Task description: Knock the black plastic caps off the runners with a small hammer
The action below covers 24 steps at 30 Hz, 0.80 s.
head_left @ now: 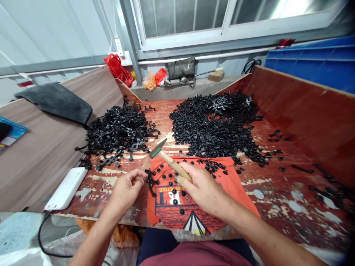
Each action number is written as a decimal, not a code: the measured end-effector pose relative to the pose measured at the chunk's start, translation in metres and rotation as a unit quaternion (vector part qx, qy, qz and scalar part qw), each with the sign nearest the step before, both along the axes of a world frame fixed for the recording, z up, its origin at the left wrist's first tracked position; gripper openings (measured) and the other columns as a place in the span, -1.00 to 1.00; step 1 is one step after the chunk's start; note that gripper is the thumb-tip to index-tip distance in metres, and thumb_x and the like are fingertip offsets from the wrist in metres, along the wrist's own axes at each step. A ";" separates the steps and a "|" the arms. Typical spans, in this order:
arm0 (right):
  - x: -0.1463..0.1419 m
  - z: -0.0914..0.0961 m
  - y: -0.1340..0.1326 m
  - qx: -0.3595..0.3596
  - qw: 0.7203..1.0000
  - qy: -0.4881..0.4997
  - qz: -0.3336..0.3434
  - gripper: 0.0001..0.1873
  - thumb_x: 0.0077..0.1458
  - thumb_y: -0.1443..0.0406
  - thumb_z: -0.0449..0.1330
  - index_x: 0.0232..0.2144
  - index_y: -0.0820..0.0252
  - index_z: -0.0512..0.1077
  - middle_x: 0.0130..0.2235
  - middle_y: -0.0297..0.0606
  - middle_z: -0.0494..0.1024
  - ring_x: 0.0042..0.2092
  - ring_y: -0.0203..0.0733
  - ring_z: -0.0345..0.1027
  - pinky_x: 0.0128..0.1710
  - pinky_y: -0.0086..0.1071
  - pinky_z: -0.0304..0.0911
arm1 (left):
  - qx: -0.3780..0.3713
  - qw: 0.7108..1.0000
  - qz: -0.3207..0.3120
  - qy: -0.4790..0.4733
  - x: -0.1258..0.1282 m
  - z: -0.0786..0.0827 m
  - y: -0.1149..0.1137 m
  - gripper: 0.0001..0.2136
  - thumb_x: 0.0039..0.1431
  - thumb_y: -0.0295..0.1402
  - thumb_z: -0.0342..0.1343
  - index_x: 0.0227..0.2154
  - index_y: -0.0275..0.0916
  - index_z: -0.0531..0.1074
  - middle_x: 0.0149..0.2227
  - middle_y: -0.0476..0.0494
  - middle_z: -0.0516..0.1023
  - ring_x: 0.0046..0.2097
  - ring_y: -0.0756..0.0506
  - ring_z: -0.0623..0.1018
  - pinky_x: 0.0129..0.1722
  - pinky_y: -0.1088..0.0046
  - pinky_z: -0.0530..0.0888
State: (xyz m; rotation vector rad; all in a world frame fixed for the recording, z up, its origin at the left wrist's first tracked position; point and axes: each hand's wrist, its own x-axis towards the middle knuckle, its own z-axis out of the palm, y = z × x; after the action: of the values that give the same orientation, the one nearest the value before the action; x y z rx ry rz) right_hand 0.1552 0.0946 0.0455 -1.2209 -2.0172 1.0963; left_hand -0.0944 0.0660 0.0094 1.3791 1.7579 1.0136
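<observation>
Head view: the camera looks down over both hands at a worn red counter (pixel 277 199) with raised side boards
Right hand (pixel 203 188): fingers wrapped shut around the wooden handle of a small hammer (pixel 169 159), its head lifted and tilted to the far left above the cloth
Left hand (pixel 128 187): fingers pinched closed on a black frame (pixel 150 181), a short branched plastic strip lying at the left edge of the orange cloth (pixel 235 177)
Orange cloth: spread at the near middle of the counter, dotted with loose caps (pixel 174 192) just beside the frame
Frame heap (pixel 119 129): far left, tangled black frames (whether caps still sit on them is too small to tell)
Cap heap (pixel 216 122): far right, the larger of the two, spilling down to the cloth's far edge
Progress, as a judgement: the big cap heap suggests much is already knocked free; one frame is in hand, and the left heap may be stock left to do or spent frames, I cannot tell which
Around: a white device (pixel 66 188) with a cable near left, a dark mat (pixel 55 99) far left, a blue crate (pixel 313 61) far right
</observation>
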 end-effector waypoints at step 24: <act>0.042 -0.024 -0.020 -0.077 0.997 -0.010 -0.029 -0.61 0.27 0.27 0.06 0.11 0.07 0.44 -0.23 -0.29 0.61 -0.33 -0.18 0.44 -0.35 -0.37 0.35 | 0.152 0.871 -0.363 0.294 -0.058 -0.018 -0.029 -0.45 0.10 -0.57 -0.03 0.17 -0.10 0.25 0.32 -0.27 0.23 0.32 -0.26 0.25 0.27 0.05 0.27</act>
State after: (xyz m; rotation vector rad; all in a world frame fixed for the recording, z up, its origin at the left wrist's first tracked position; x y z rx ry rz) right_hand 0.1974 0.0750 0.0217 -1.3638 -1.9293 1.2359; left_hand -0.1527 0.0372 -0.0088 2.4945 1.2455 0.4677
